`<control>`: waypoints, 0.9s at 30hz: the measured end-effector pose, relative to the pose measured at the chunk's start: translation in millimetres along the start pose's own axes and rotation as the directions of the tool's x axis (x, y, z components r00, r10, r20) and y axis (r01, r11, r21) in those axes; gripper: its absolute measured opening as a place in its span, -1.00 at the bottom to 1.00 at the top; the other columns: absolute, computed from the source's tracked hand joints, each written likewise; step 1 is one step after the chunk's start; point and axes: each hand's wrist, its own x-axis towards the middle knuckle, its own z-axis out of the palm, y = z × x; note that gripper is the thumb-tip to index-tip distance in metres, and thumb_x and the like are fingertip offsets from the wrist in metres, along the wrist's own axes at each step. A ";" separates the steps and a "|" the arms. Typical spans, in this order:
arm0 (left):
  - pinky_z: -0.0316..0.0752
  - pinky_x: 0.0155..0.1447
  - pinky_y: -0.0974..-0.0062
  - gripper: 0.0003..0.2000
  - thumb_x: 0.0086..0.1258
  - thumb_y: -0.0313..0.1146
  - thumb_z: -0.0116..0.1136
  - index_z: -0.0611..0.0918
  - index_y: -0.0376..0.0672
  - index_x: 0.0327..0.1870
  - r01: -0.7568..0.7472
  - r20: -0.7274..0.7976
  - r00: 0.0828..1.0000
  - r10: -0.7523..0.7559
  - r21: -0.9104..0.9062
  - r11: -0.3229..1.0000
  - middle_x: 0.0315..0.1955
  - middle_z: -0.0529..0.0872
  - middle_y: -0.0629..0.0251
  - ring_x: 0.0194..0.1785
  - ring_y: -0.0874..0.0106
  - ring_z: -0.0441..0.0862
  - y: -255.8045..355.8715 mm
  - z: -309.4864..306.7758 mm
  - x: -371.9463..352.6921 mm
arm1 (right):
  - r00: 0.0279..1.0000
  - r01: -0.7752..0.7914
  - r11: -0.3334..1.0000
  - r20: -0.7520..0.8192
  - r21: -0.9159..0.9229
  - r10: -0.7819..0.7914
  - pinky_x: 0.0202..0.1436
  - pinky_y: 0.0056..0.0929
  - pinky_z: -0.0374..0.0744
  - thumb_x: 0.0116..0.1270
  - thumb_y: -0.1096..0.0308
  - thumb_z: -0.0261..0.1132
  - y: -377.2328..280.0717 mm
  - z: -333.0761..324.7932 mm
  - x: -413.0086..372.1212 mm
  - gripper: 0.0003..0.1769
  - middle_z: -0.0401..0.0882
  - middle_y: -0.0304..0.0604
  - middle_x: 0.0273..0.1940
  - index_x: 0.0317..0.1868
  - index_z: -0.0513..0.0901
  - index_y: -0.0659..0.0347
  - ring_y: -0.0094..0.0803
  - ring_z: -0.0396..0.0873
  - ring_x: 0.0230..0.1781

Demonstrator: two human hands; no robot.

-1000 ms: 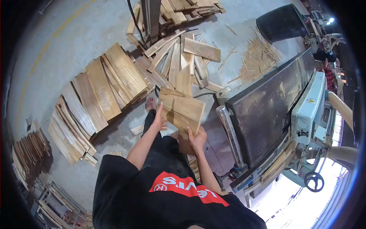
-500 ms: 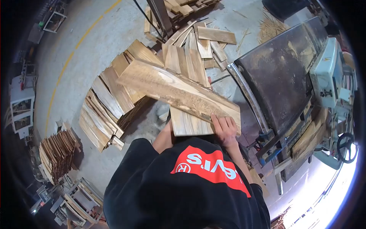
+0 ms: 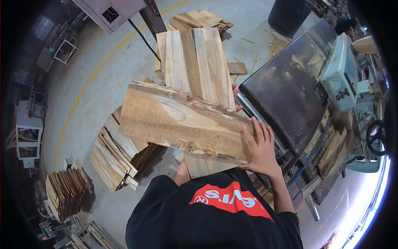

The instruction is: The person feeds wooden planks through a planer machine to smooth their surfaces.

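Note:
A wide wooden board [image 3: 182,120] with rough, bark-like edges lies slantwise across a panel of pale planks [image 3: 197,62] in front of me. My right hand [image 3: 262,153] holds the board's right end, its fingers spread over the top and its thumb along the near edge. From the left, my left forearm passes beneath the wood. Fingertips of my left hand [image 3: 236,92] curl around the panel's right edge, supporting it from below; the palm is hidden. The panel's near end [image 3: 207,165] shows under the board, close to my shirt.
Stacked planks [image 3: 112,153] stand on the floor to the left, with another bundle [image 3: 66,193] farther out. A dark machine table [image 3: 286,87] with a metal rail lies right. Beyond are a post [image 3: 152,18], a black bin [image 3: 290,16], more boards [image 3: 199,20] and a person [image 3: 346,24].
The panel and the board on it have been raised and moved away from the floor stacks. My right hand has shifted to the board's right end, its fingers wider apart. My view has turned.

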 end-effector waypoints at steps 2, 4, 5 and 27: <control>0.38 0.65 0.04 -0.26 0.72 0.22 -0.03 0.26 0.01 0.76 -0.027 -0.026 0.999 0.028 0.037 0.999 0.61 0.44 0.17 0.63 0.18 0.43 7.2 -0.7 1.8 | 0.997 -0.050 0.998 0.064 0.038 0.047 0.62 0.30 0.17 -0.48 -0.10 0.81 5.7 11.8 -2.3 0.62 0.06 0.27 0.70 0.74 0.24 0.00 0.28 0.14 0.64; 0.39 0.64 0.04 -0.26 0.72 0.22 -0.02 0.25 0.00 0.76 -0.053 -0.078 0.995 0.060 0.086 0.995 0.62 0.44 0.17 0.63 0.17 0.43 16.6 -6.5 -2.1 | 0.984 -0.096 0.995 0.146 -0.012 0.097 0.65 0.31 0.15 -0.52 -0.08 0.81 6.7 24.1 -4.7 0.66 0.07 0.28 0.69 0.75 0.21 0.03 0.26 0.12 0.66; 0.39 0.64 0.04 -0.26 0.72 0.21 -0.02 0.25 0.00 0.76 -0.070 -0.116 0.990 0.083 0.116 0.991 0.62 0.44 0.16 0.63 0.17 0.43 21.8 -10.7 -8.2 | 0.985 -0.092 0.995 0.145 -0.035 0.096 0.65 0.32 0.14 -0.53 -0.07 0.81 8.3 31.3 -7.0 0.67 0.07 0.29 0.69 0.75 0.21 0.04 0.27 0.13 0.66; 0.46 0.59 0.03 -0.24 0.71 0.17 0.04 0.21 -0.05 0.77 0.445 -0.962 -0.123 0.243 0.165 0.880 0.63 0.42 0.13 0.63 0.14 0.42 13.3 -187.8 -391.8 | 0.810 -0.556 0.126 0.501 0.822 0.304 0.43 -0.33 0.53 0.13 0.19 0.72 63.0 212.3 63.1 0.11 0.64 -0.07 0.35 0.63 0.41 0.43 -0.35 0.61 0.31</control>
